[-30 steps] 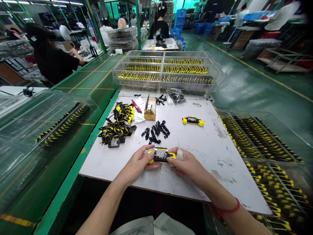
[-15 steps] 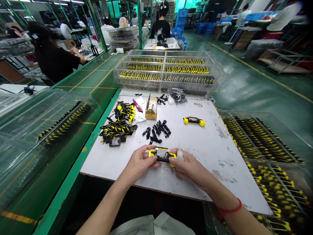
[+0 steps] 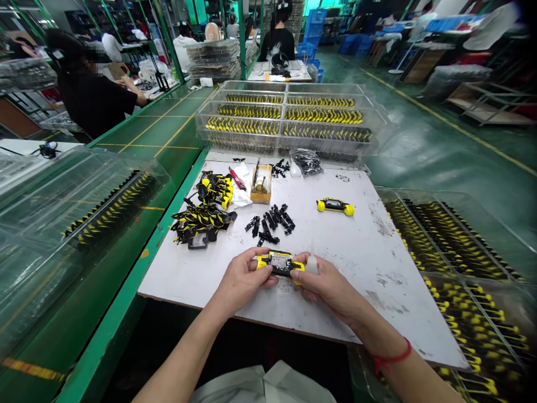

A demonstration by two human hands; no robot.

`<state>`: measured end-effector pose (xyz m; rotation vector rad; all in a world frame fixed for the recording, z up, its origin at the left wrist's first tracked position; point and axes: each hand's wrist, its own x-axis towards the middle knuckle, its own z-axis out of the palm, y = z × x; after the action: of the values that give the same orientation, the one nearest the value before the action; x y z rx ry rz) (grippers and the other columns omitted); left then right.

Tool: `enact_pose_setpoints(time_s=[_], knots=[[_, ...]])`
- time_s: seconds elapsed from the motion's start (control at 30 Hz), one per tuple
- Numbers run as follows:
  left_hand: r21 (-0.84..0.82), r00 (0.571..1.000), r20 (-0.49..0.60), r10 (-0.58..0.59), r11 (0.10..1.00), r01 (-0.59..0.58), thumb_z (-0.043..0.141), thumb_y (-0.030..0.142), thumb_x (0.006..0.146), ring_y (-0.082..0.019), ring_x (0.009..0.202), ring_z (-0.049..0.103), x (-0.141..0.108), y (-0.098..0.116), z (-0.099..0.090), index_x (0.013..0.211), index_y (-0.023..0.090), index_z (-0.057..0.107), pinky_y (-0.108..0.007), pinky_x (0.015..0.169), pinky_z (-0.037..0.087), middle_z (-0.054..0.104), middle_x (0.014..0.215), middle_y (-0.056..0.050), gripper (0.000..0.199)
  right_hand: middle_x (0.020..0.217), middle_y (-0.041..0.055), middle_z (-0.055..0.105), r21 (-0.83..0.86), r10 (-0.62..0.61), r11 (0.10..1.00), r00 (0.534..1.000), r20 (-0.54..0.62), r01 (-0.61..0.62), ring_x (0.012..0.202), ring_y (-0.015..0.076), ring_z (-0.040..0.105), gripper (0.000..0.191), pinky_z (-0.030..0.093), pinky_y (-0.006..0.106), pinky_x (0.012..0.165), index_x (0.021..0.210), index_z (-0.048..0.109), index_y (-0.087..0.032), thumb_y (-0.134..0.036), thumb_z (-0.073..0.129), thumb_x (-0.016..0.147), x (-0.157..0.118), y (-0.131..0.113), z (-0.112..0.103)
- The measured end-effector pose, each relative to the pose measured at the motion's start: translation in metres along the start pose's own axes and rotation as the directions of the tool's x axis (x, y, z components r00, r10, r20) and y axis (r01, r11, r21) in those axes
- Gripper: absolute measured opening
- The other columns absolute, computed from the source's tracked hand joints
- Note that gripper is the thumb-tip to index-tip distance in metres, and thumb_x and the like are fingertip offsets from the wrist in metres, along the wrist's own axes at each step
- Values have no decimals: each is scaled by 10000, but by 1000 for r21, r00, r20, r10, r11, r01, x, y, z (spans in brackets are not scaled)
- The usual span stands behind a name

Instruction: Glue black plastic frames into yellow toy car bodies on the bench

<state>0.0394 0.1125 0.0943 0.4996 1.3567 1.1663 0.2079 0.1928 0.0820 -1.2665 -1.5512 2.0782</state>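
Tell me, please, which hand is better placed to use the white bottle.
Probably the right hand: the white bottle sits in its grip, while the left hand appears to hold only the yellow-black part.

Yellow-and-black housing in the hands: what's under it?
Under the yellow-and-black housing, fingers of the left hand and right hand show near its ends, with white tabletop below. Its underside, and the tabletop directly behind it, are covered.

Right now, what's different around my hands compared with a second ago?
Your left hand has slid its thumb inward, off the yellow end of the black-and-yellow part toward its near edge. Nothing was taken or released: both hands hold that part, your right hand also a whitish bottle. The loose black pieces stayed put.
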Motion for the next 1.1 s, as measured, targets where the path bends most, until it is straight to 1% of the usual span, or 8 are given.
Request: enact_pose_setpoints(time_s=[0.33,0.47,0.7,0.83,0.9,0.97,1.03,1.1], knots=[[39,999,-15,30,999,-29,711,220,763,-116,606,663,5,-6,-2,1199,93,561,-232,663,569,689,685,-24,478,590,-54,531,-109,-63,992,998,-19,61,455,74,430,270,337,221,458,893,489,-183,-405,610,797,1,4,-1],[-14,999,21,46,999,-45,687,242,796,-137,703,688,3,-6,-2,1231,108,554,-246,728,578,703,774,-38,474,523,-70,508,-71,-71,995,993,-89,65,429,75,412,267,319,216,444,894,493,-185,-391,613,777,2,1,2],[-82,998,26,55,995,-52,531,266,900,-184,849,696,-4,2,-3,1296,148,463,-336,847,568,682,990,-81,419,519,-75,500,26,-71,997,995,-72,73,425,76,400,300,317,219,434,871,483,-193,-409,655,753,3,0,4],[176,988,21,156,972,-157,421,316,944,-212,854,688,-5,-2,-5,1311,169,437,-397,821,571,671,989,-93,395,515,-75,501,31,-81,996,995,-66,83,431,79,406,287,317,217,436,874,483,-197,-405,650,767,3,2,1],[518,921,-32,388,794,-317,408,325,949,-241,943,655,-7,-6,-5,1288,166,471,-437,854,546,641,1048,-120,379,518,-75,505,21,-92,995,993,-76,94,429,76,409,269,318,216,441,867,484,-196,-395,641,778,2,2,-1],[812,743,18,669,424,-401,472,316,928,-271,1048,596,-11,-12,-3,1241,160,524,-460,898,514,598,1122,-146,353,519,-76,503,20,-100,995,991,-90,102,422,71,406,260,315,215,443,856,482,-194,-386,639,782,2,1,-2],[906,549,210,809,51,-421,535,265,902,-271,1076,568,-14,-16,1,1206,157,555,-444,919,501,593,1144,-142,322,517,-78,492,30,-103,994,990,-93,106,419,68,400,261,310,213,440,848,480,-192,-383,644,779,1,-1,-1],[867,425,405,810,-192,-461,529,179,901,-240,1030,583,-16,-20,5,1182,147,571,-394,919,504,634,1097,-113,286,529,-75,487,54,-94,994,993,-70,98,429,68,397,268,311,210,433,833,479,-190,-385,652,771,0,-3,1]])
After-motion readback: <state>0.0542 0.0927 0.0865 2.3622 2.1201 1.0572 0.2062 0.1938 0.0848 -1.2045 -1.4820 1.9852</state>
